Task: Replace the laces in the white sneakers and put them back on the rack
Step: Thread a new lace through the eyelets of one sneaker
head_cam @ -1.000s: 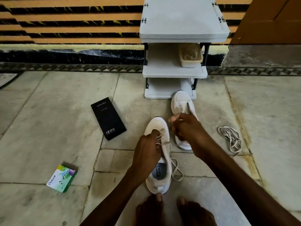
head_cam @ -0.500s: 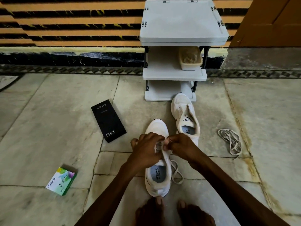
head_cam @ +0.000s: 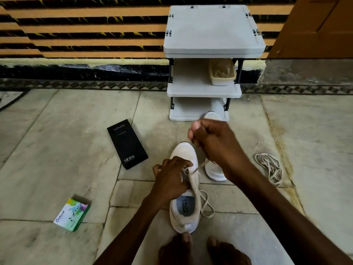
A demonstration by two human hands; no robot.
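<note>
A white sneaker stands on the stone floor with its toe pointing away from me. My left hand grips its eyelet area at the tongue. My right hand is raised above the toe and pinches a beige lace that runs taut down to the eyelets. Part of that lace lies looped beside the shoe's right side. The second white sneaker stands behind, mostly hidden by my right arm. A loose bundle of lace lies on the floor to the right.
A white three-shelf rack stands against the striped wall, with a beige container on its middle shelf. A black box and a small green-and-white box lie on the floor at left. My bare feet are at the sneaker's heel.
My right hand has risen away from the eyelets, pulling the lace taut upward and covering the second sneaker. My left hand stays on the near sneaker.
</note>
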